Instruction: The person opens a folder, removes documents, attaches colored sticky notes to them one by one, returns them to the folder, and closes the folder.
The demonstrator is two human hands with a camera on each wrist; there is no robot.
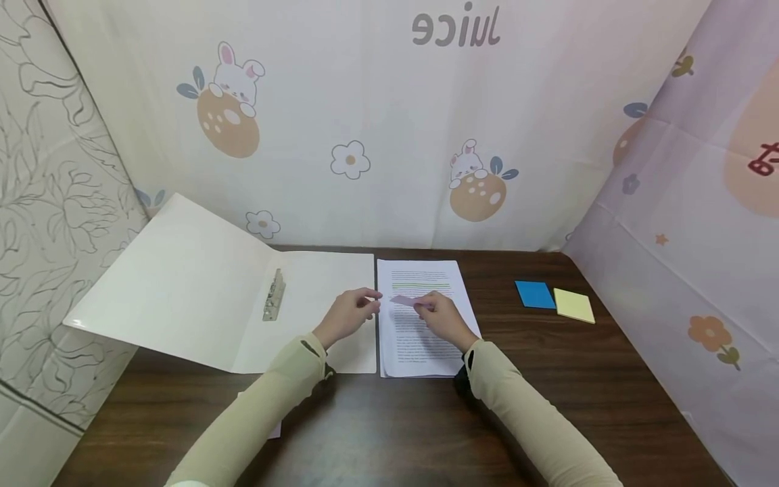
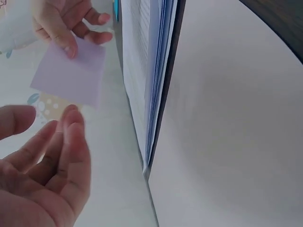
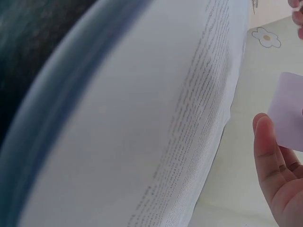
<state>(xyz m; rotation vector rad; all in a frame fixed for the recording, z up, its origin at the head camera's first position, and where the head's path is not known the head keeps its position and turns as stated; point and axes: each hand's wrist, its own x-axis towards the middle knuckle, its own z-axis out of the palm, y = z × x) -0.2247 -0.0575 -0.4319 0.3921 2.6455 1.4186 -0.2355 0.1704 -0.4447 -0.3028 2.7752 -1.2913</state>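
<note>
- Right hand (image 1: 443, 318) pinches purple note (image 1: 402, 300) above pages (image 1: 422, 355) — print (image 1: 416, 335) illegible
- Left hand (image 1: 349, 313) loose, near note
- Curtain (image 1: 395, 101) reads "Juice," reversed
- Binder (image 1: 176, 291) open, metal clip (image 1: 274, 297) inside

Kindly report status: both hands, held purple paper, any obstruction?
Right hand pinches purple paper over printed pages. Left hand empty, close to the paper. No obstruction visible between them.

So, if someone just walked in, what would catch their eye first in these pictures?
Probably the small lilac note pinched in the person's right hand, above the printed pages. Next comes the big white binder, spread open left of those pages with its metal clip showing. Off to their right, a blue note and a yellow note stand out against the dark table.
</note>
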